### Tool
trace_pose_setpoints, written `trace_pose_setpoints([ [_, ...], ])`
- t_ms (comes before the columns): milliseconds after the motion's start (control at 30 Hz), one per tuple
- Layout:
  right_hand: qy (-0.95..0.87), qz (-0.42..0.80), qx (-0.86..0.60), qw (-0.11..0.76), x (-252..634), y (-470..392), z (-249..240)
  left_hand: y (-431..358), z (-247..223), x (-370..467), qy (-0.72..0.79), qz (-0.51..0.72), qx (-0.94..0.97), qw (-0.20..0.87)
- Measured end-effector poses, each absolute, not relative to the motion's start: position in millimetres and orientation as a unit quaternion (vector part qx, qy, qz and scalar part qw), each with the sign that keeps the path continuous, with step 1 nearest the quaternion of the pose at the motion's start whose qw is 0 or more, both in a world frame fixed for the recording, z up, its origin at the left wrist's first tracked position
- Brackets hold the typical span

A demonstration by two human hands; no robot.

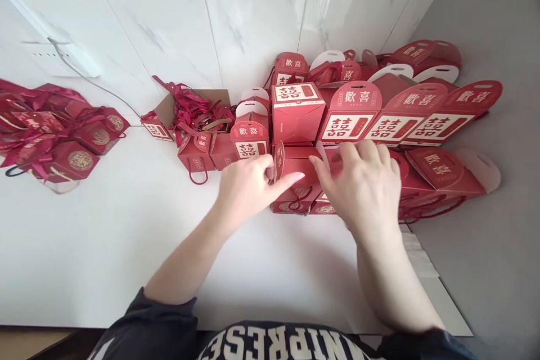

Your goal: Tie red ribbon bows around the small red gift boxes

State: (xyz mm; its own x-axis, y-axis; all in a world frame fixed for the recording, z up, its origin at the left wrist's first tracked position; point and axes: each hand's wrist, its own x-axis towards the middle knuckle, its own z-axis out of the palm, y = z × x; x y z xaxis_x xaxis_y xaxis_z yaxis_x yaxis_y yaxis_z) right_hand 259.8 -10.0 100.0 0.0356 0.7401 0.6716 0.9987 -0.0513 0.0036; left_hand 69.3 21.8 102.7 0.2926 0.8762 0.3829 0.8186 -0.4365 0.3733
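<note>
A small red cardboard gift box [297, 164] sits between my two hands, with an upright rounded flap at its left and a pale flap edge at its right. My left hand [248, 191] is against its left side, fingers curled by the flap and thumb stretched over the top. My right hand [366, 188] is at the right side, thumb at the pale flap edge and fingers bent beyond it; those fingertips are partly hidden. Below the top, a dark red cord [300, 198] hangs on the front. Another red box [297, 118] stands right behind it.
Rows of red gift boxes [417, 118] with rounded handles stand at the right by the grey wall [498, 225]. An open carton [213, 95] holds red ribbons [189, 107]. More ribboned boxes [71, 160] are at the left. A grey cable [101, 87] runs from a wall socket to the white table [126, 247].
</note>
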Motion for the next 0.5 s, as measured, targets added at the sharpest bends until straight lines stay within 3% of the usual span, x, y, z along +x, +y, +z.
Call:
trace_pose_setpoints([
  [100,-0.633,-0.268,-0.694,0.214,250,3,91,26,93,85,0.55,0.244,0.799,-0.007],
  [233,-0.647,-0.251,-0.677,0.245,246,-8,95,27,99,73,0.568,0.263,0.78,-0.003],
  [400,-0.734,-0.064,-0.579,0.35,252,-55,117,8,125,18,0.53,0.322,0.778,0.105],
  [500,-0.795,0.038,-0.488,0.358,256,-76,124,-4,135,-16,0.53,0.31,0.773,0.16],
])
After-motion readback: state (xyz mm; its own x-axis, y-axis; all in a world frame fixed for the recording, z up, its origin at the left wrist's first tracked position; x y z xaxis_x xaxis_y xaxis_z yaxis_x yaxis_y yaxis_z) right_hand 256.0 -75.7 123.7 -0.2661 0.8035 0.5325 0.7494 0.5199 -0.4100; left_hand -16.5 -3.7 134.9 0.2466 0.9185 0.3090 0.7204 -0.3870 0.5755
